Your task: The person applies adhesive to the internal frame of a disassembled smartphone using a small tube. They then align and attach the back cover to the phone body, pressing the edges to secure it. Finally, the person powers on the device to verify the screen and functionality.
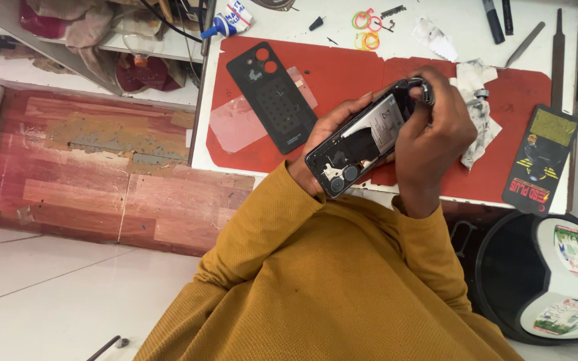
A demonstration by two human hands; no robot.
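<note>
While both hands work over a red mat [342, 80] on a white bench, the view looks down past mustard-yellow sleeves [316, 267]. Far to the left of the hands, a small glue bottle [225, 23] lies at the bench's edge. Just left of the left hand, the phone's removed black back cover [272, 97] rests on the mat, overlapping a clear plastic sheet [235, 124]. The left hand [326, 134] cradles an opened phone [362, 144] from beneath, fingers curled around its lower edge, internals and battery facing up. The right hand [436, 127] closes over the phone's upper end, fingertips pinched on a small ringed part there; exactly what it grips cannot be made out. Just right of that hand lies a crumpled white tissue [476, 120], and farther right a dark card with a yellow patch [543, 157]. Above the hands, coloured rubber bands [367, 30] and metal tweezers [523, 43] sit on the bench. A likely risk: the phone is held in the air, so a slip of the pinch could drop it or strain fragile internals.
</note>
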